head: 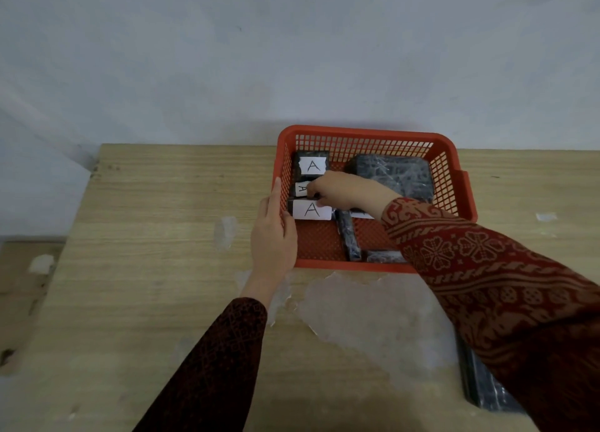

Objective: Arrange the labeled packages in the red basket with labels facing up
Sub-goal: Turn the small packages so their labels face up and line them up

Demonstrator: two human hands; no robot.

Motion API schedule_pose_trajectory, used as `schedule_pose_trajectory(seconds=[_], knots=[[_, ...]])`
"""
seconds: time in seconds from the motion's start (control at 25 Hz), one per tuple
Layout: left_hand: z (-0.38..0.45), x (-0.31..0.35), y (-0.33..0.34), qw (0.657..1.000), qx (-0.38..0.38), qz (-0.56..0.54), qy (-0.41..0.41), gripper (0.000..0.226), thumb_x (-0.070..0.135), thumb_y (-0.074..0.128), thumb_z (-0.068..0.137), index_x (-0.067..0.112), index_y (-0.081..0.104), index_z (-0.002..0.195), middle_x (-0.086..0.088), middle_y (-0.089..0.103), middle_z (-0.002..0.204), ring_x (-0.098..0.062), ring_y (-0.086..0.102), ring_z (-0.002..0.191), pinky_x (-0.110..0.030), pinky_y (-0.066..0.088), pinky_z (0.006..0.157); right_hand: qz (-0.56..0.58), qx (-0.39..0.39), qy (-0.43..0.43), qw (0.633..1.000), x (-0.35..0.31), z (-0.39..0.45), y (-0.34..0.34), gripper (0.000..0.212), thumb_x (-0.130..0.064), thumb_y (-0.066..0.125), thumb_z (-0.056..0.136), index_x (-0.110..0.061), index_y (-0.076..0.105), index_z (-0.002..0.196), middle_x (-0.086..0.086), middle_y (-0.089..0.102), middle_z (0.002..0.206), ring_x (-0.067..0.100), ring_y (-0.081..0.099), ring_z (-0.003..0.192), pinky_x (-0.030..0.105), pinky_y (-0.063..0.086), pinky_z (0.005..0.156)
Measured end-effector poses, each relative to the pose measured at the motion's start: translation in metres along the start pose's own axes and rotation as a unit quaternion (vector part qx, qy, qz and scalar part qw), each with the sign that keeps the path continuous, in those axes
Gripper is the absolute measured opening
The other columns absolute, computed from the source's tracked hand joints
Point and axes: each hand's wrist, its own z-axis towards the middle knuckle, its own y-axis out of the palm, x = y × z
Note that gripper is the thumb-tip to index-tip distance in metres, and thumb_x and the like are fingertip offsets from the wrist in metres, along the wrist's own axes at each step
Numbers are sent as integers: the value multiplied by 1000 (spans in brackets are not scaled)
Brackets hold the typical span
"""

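The red basket (363, 135) sits at the table's far edge. Along its left wall lie three black wrapped packages with white "A" labels facing up: the far one (312, 166), the middle one (301, 188) and the near one (311, 210). My right hand (345, 189) reaches into the basket, fingertips pinched on the middle labeled package. My left hand (274, 236) rests against the basket's left wall, thumb hooked over the rim. A large black package (394, 175) with no label showing lies at the back right. Narrow black packages (348, 238) lie near the basket's front.
The wooden table (162, 236) has worn pale patches (373, 314) in front of the basket. Another black package (483, 389) lies on the table at the lower right, partly under my right sleeve. A grey wall stands right behind the basket.
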Motion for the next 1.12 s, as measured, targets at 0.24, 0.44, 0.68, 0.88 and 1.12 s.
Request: schedule_pose_trajectory(seconds=[0.24, 0.44, 0.68, 0.88, 1.12], knots=[[0, -1, 1, 1000, 0, 6, -10, 59, 12, 41, 96, 28, 21, 150, -3, 53, 122, -5, 49, 81, -11, 37, 64, -53, 155, 19, 986, -14, -20, 31, 41, -30, 63, 86, -8, 48, 117, 14, 60, 107, 33, 60, 95, 39, 48, 63], [0, -1, 1, 1000, 1, 14, -6, 60, 14, 41, 96, 28, 20, 150, -6, 53, 124, -6, 48, 90, -19, 40, 73, -98, 196, 66, 973, -23, -19, 52, 32, -13, 56, 87, -2, 52, 117, 16, 53, 121, 32, 48, 114, 40, 47, 83], [-2, 5, -2, 999, 28, 12, 20, 50, 12, 45, 93, 16, 39, 142, -10, 47, 132, -14, 48, 113, -32, 48, 93, 18, 192, 5, 981, -10, -43, 43, 45, -22, 61, 87, -8, 48, 129, 13, 50, 123, 28, 47, 115, 42, 48, 91], [-4, 4, -2, 994, 48, 55, 77, 28, 10, 49, 91, 8, 59, 116, -14, 47, 137, -27, 40, 130, -44, 35, 111, 110, 208, 42, 971, 36, -102, 53, 29, -27, 71, 79, -16, 58, 103, 3, 58, 96, 22, 58, 88, 33, 48, 71], [-14, 11, -5, 976, 33, 99, 194, 24, 10, 49, 92, 4, 64, 109, -14, 65, 113, -26, 59, 108, -37, 46, 96, 190, 28, 114, 975, 73, -124, 85, 24, -19, 75, 74, -26, 59, 90, -9, 57, 89, 12, 58, 85, 20, 43, 69]])
